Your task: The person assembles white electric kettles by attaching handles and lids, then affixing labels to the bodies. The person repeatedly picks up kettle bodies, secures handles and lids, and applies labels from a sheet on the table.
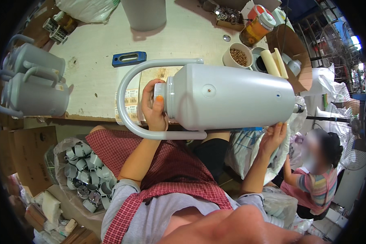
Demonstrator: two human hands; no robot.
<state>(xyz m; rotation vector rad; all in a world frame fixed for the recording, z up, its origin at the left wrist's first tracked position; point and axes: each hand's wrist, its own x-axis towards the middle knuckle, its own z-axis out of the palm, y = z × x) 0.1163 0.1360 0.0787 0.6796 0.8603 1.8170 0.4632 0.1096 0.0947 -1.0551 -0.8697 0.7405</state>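
Note:
A large grey plastic jug (236, 95) lies on its side across the table's front edge, neck to the left. Around its neck reaches a thick curved grey carrying handle (128, 81). My left hand (153, 107) is closed on the jug's pale neck, thumb on the near side. On the body show two small round fittings, one with a brass-coloured centre. My right hand (274, 136) is at the jug's lower edge near the base, fingertips pressed together; whether something small sits between them is hidden. A metal tip (298, 108) shows just past the base.
More grey jugs (40, 95) stand at the left. Behind lie a blue tool (129, 58), a cup of small brass parts (238, 56), an orange jar (256, 30) and a cardboard box (290, 57). A bag of grey handles (89, 171) is lower left; another person (313, 175) sits at right.

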